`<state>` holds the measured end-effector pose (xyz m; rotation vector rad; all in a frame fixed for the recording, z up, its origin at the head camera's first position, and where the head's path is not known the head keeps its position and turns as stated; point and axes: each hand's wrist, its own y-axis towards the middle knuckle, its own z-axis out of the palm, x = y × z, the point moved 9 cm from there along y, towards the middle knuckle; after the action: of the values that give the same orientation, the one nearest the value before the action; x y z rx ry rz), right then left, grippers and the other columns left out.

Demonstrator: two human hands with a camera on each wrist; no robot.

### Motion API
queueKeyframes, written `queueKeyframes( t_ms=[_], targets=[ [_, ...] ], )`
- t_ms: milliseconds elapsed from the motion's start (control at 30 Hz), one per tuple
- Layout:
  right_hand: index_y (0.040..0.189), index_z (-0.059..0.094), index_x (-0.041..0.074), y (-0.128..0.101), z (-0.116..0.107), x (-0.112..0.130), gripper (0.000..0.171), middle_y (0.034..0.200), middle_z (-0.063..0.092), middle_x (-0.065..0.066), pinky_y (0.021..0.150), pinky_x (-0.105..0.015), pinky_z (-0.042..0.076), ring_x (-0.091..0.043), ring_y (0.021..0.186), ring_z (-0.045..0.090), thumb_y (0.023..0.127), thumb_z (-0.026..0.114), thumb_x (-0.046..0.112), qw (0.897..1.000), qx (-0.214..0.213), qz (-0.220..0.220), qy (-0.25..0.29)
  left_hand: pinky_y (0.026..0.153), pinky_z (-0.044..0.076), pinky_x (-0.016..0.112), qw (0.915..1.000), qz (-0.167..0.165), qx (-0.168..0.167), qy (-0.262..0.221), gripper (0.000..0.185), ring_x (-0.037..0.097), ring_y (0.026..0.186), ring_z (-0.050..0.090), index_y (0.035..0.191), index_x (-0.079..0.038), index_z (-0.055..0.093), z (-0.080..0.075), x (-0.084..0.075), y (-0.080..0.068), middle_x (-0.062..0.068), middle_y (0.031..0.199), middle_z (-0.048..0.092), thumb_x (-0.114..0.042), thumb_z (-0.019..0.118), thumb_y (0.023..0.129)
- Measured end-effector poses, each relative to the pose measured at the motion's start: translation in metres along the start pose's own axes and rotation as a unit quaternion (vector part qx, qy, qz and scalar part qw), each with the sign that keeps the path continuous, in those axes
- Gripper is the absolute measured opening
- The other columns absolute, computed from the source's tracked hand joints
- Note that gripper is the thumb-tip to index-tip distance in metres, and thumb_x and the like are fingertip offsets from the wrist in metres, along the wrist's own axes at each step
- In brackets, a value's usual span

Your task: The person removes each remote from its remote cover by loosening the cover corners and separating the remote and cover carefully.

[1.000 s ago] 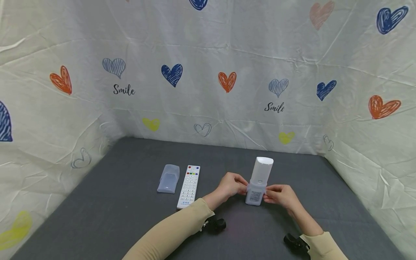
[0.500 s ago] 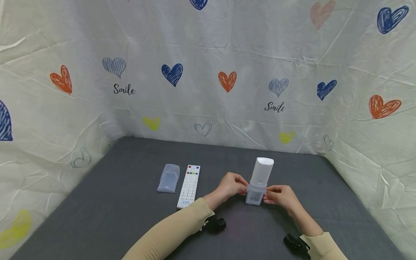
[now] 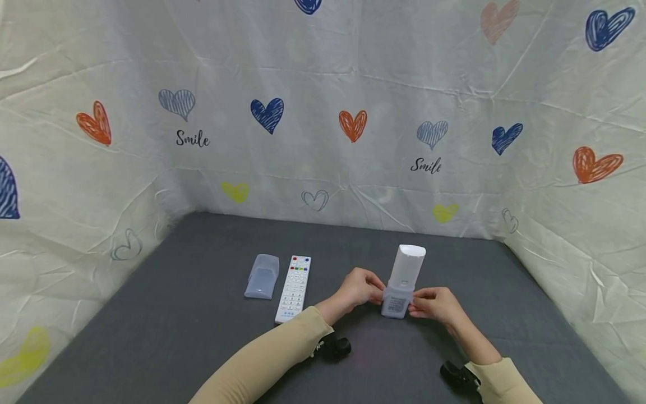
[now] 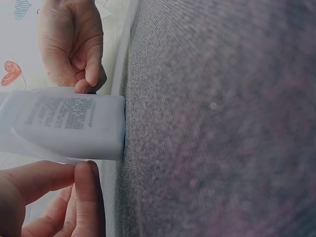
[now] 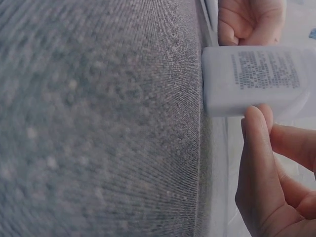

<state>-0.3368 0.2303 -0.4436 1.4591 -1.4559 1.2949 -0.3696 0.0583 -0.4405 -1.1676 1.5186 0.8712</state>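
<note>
A white remote (image 3: 407, 266) stands on its end on the grey table (image 3: 202, 320), back side toward me, with a printed label low down. A translucent silicone cover (image 3: 395, 304) wraps its lower part. My left hand (image 3: 370, 290) pinches the cover's left edge and my right hand (image 3: 419, 303) pinches its right edge. In the left wrist view, my left hand (image 4: 81, 177) pinches the cover's thin film (image 4: 29, 148) beside the remote (image 4: 69, 123). In the right wrist view, my right hand's thumb (image 5: 259, 153) lies against the remote (image 5: 256, 79), with my left hand (image 5: 249, 19) on the other side.
A second white remote (image 3: 294, 289) lies face up left of my hands, with another translucent cover (image 3: 261, 276) beside it. Crumpled white sheets printed with hearts (image 3: 323, 112) wall in the table at the back and both sides.
</note>
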Motion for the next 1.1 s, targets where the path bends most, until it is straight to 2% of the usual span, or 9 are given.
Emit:
queueKeyframes(
  t_ms=[367, 633, 1100],
  targets=[
    [0.111, 0.056, -0.02, 0.001, 0.002, -0.007, 0.027, 0.08, 0.068, -0.012, 0.067, -0.031, 0.059, -0.015, 0.07, 0.067, 0.09, 0.058, -0.002, 0.999, 0.0, 0.026, -0.019, 0.059, 0.057, 0.031, 0.9997, -0.006, 0.014, 0.018, 0.009, 0.016, 0.059, 0.065, 0.081, 0.002, 0.071, 0.002, 0.002, -0.002, 0.01, 0.076, 0.069, 0.008, 0.071, 0.073],
    [0.109, 0.057, -0.019, 0.002, 0.003, -0.008, 0.026, 0.078, 0.067, -0.011, 0.066, -0.032, 0.059, -0.015, 0.069, 0.067, 0.09, 0.058, -0.002, 0.999, 0.002, 0.037, -0.035, 0.059, 0.058, 0.03, 0.9996, -0.015, 0.025, 0.004, 0.012, 0.016, 0.059, 0.065, 0.082, 0.005, 0.071, 0.003, 0.004, -0.001, 0.011, 0.076, 0.069, 0.011, 0.07, 0.072],
    [0.107, 0.058, -0.019, 0.004, 0.006, -0.011, 0.024, 0.074, 0.068, -0.01, 0.065, -0.029, 0.059, -0.013, 0.067, 0.066, 0.088, 0.058, -0.005, 0.999, 0.017, 0.045, -0.025, 0.057, 0.058, 0.03, 0.9993, -0.02, 0.031, 0.004, 0.014, 0.015, 0.057, 0.065, 0.078, 0.004, 0.07, 0.004, 0.007, 0.0, 0.014, 0.075, 0.068, 0.014, 0.068, 0.069]
  ],
)
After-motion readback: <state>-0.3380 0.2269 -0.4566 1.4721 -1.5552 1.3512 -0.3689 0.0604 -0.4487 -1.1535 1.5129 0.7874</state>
